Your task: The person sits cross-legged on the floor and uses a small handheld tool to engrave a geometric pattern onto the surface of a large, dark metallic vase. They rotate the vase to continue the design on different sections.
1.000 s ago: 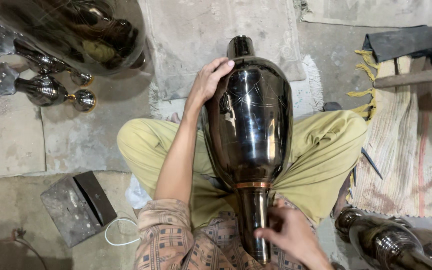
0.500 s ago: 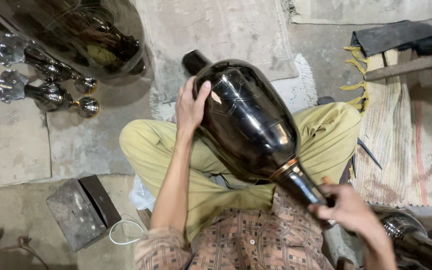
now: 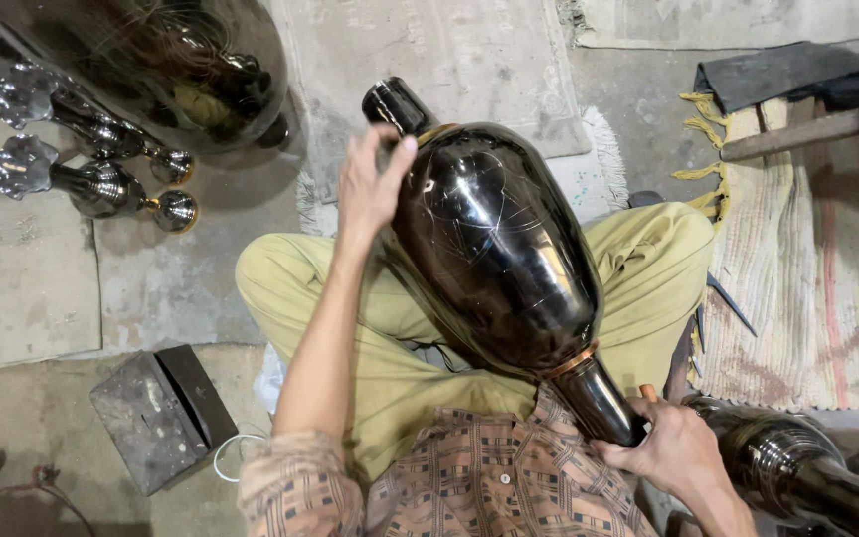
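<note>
Here the large glossy black metal vase (image 3: 494, 264) lies tilted across your crossed legs in olive trousers (image 3: 390, 328), its narrow neck toward your body. Your left hand (image 3: 370, 184) presses flat on its upper shoulder, fingers spread. Your right hand (image 3: 673, 447) is closed around the neck, below the thin copper ring (image 3: 571, 361).

Just one head cam, looking straight down

It sits close above the vase (image 3: 494, 259) across the lap, with floor and rugs all around it.
</note>
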